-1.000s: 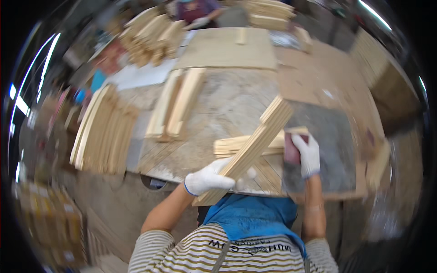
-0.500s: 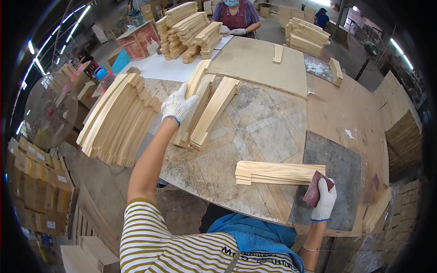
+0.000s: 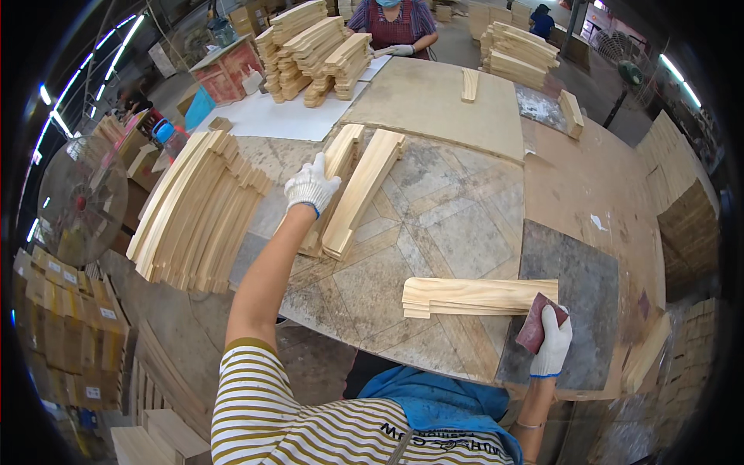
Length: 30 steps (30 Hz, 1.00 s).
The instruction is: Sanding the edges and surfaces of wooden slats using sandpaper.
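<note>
Two white-gloved hands are resting well apart. Left hand (image 3: 311, 186) is overlapping a long, pale wooden stack (image 3: 341, 159), seemingly touching; fingers are partly spreading, but whether they are gripping wood, cannot tell. Beside it, a pale, curved wooden strip (image 3: 364, 190) is lying roughly parallel, presumably for easy picking up. Right hand (image 3: 551, 341) is clasping a dark red, flexible sheet (image 3: 532, 325) between thumb and fingers, probably so it is not taking up table room. A pale wooden piece with a stepped end (image 3: 473, 296) is lying crosswise before the person, right end on a dark grey, flat mat (image 3: 577, 260), just beyond the sheet, likely for short reach.
</note>
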Each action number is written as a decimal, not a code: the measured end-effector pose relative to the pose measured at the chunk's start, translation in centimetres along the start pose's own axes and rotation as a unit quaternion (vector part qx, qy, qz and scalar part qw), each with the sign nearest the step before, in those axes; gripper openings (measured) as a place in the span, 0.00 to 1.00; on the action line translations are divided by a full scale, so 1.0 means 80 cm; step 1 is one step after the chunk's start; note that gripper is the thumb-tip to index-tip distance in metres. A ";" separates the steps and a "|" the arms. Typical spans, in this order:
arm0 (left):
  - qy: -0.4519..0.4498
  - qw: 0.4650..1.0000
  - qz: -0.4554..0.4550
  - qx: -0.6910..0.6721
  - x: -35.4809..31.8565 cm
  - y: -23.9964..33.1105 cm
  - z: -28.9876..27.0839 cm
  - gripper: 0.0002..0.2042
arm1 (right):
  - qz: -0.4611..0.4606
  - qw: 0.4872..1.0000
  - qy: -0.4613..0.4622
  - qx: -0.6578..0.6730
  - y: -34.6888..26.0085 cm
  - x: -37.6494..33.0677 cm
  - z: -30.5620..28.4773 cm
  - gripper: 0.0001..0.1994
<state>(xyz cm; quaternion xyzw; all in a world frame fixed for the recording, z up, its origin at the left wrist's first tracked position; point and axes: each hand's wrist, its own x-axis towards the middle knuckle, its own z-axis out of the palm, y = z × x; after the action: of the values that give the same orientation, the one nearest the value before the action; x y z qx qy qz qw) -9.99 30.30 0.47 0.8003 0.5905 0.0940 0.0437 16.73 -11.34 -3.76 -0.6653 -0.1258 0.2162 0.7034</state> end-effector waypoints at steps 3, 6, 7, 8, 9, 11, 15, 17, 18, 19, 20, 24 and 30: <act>0.087 0.992 0.075 0.056 -0.004 0.014 0.020 0.33 | -0.007 1.000 0.025 -0.011 0.002 -0.013 -0.016 0.12; 0.180 0.954 0.237 -0.031 -0.016 0.026 0.016 0.39 | -0.005 0.999 0.039 0.002 -0.003 -0.006 -0.017 0.16; 0.199 0.931 0.292 -0.095 -0.046 0.054 0.010 0.36 | -0.009 0.999 0.048 -0.004 -0.004 0.000 -0.022 0.17; 0.166 0.908 0.367 -0.114 -0.070 0.081 0.009 0.36 | -0.015 0.998 0.060 -0.004 -0.004 0.007 -0.022 0.17; 0.137 0.880 0.435 -0.130 -0.097 0.112 0.009 0.36 | 0.005 0.995 0.099 0.019 -0.001 0.011 -0.028 0.17; -0.018 0.867 0.462 -0.186 -0.166 0.193 0.005 0.35 | 0.027 0.988 0.136 0.065 0.001 0.017 -0.054 0.17; -0.039 0.830 0.532 -0.164 -0.222 0.276 0.058 0.41 | 0.015 0.984 0.156 0.078 0.004 0.012 -0.085 0.17; -0.084 0.848 0.504 -0.144 -0.225 0.280 0.077 0.42 | -0.007 0.982 0.185 0.044 0.016 0.012 -0.085 0.16; -0.132 0.860 0.476 -0.127 -0.228 0.282 0.081 0.43 | -0.033 0.980 0.198 0.014 0.022 0.012 -0.082 0.14; -0.129 0.862 0.472 -0.132 -0.231 0.279 0.081 0.43 | -0.060 0.978 0.192 -0.051 0.029 0.013 -0.081 0.13; -0.138 0.870 0.460 -0.107 -0.234 0.269 0.081 0.43 | -0.095 0.971 0.198 -0.095 0.036 0.007 -0.067 0.13; -0.074 0.863 0.484 -0.124 -0.249 0.277 0.099 0.42 | -0.076 0.963 0.191 -0.176 0.063 -0.013 -0.075 0.08; -0.084 0.883 0.455 -0.080 -0.263 0.257 0.093 0.43 | -0.092 0.971 0.159 -0.154 0.050 -0.026 -0.050 0.09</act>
<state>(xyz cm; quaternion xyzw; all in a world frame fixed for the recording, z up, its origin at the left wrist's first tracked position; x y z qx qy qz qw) 4.76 4.41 -5.19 0.9797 0.1456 0.0833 0.1095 16.21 -15.74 -7.80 -0.7770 -0.1050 0.0203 0.6204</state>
